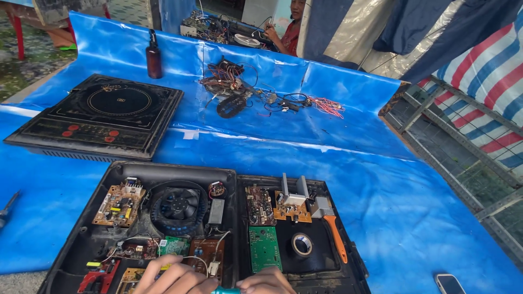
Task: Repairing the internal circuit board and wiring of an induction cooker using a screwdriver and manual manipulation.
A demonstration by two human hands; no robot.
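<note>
Item: opened cooker base (81, 239), lower left of the frame, on the blue-sheeted worktop (414, 218).

Contents: fan (177, 206) at its middle, brown circuit board (119, 204) to the fan's left, smaller boards and white wires (204, 256) along the bottom edge.

My left hand (174, 279) rested on those lower boards, fingers curled; whether they pinched anything I could not tell.

My right hand (267, 283), just beside it, was closed around a teal-handled tool (226, 291), tip out of view.

Adjacent: second tray holding a green board (264, 247), tape roll (301, 244) and orange-handled brush (332, 226).

Upper left: intact black cooktop (103, 114).

Handling note, my judgement: steady the board with the left grip and keep the tool clear of the thin wires.
</note>
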